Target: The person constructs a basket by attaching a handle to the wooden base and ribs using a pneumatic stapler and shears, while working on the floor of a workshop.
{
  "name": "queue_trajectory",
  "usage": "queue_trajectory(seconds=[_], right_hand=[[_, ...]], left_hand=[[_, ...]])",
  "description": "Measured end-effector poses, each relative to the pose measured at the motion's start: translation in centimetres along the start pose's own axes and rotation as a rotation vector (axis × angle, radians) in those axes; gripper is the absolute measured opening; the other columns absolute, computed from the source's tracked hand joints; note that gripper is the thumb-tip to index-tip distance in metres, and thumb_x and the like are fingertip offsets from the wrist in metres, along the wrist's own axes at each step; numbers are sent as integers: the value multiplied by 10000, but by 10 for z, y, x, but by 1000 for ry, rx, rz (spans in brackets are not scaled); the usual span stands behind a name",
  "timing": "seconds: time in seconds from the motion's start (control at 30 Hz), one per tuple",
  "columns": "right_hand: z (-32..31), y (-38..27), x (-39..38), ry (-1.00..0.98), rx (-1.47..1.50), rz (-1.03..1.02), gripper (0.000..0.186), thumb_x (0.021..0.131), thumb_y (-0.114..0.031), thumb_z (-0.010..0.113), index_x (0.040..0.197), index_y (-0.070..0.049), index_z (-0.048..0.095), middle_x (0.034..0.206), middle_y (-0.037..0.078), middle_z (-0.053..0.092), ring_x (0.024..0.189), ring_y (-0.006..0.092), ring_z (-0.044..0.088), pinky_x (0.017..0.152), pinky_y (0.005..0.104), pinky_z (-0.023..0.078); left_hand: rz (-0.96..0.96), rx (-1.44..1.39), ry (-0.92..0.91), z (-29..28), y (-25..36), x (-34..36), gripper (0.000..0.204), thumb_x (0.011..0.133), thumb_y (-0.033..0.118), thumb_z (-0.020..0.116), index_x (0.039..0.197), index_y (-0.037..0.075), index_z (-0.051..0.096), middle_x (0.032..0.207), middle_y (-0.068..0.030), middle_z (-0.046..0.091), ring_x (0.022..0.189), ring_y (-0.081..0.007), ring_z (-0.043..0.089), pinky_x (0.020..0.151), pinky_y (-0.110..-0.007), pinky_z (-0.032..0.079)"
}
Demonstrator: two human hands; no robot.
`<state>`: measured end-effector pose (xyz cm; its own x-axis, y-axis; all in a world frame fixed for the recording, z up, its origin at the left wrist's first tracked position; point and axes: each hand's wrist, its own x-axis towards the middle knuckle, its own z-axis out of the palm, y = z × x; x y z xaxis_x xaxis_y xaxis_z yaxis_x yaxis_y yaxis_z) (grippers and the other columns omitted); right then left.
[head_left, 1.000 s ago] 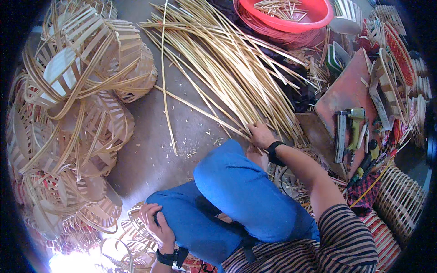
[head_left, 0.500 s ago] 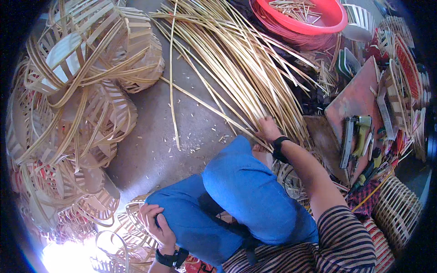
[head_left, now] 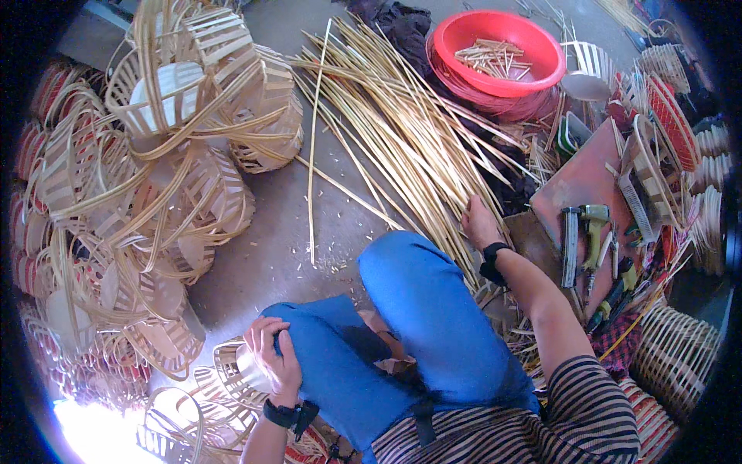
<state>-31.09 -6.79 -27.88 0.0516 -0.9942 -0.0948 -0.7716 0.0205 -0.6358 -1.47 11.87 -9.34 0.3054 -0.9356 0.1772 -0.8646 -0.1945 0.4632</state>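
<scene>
Right grip (head_left: pixel 481 223) at sticks (head_left: pixel 406 139), cannot tell how closed, sticks fanning from it toward eleven o'clock, left grip (head_left: pixel 276 357) loosely open on left knee (head_left: pixel 309 321) at eight, right knee (head_left: pixel 410 271) between, basin (head_left: pixel 502 84) at twelve, staple gun (head_left: pixel 593 232) at three

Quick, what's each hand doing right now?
Left hand: open, resting on the blue trouser leg, no object seen in it.
Right hand: at the thin pale sticks; whether it grips any cannot be told.

Head-worn left fisheye, upright, looks down and forward from above legs (head_left: pixel 444 325); legs nearest, sticks (head_left: pixel 402 139) beyond, baskets (head_left: pixel 174 182) left of legs.
</scene>
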Motion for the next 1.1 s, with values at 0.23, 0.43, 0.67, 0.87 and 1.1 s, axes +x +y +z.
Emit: queue_trajectory(seconds=[0.23,0.43,0.67,0.87,1.1], right_hand=[[-11,0,-31,-57,87,-185,146,711,-89,475,819,-26,398,714,208,499,681,374,484,586,421,377],[-79,10,-74,9,78,-121,120,761,-79,409,868,-33,382,675,204,485,630,388,464,559,415,380],[-186,34,-213,-162,119,21,119,802,-122,416,773,-6,427,555,78,440,510,155,438,469,289,358],[-180,18,-198,117,64,-230,118,772,-141,446,768,-24,427,562,73,437,522,181,443,481,303,354],[-172,-52,-62,393,-77,-768,151,700,-178,536,714,-46,464,613,64,481,585,209,474,529,320,365]], left_hand=[[65,16,78,5,-9,-1,47,706,70,471,736,56,503,829,-76,496,856,-253,417,799,-358,301],[0,-66,33,11,-23,7,75,713,79,474,770,59,520,808,-71,503,825,-232,437,758,-329,333],[-207,-366,28,9,-39,24,117,741,80,458,820,29,528,759,-53,496,698,-130,467,641,-242,376],[-25,-380,64,-10,6,48,121,737,58,460,843,23,506,766,-63,485,722,-145,479,653,-241,385],[542,7,336,-71,72,54,202,683,67,512,882,39,501,880,-97,487,844,-250,451,778,-340,336]])
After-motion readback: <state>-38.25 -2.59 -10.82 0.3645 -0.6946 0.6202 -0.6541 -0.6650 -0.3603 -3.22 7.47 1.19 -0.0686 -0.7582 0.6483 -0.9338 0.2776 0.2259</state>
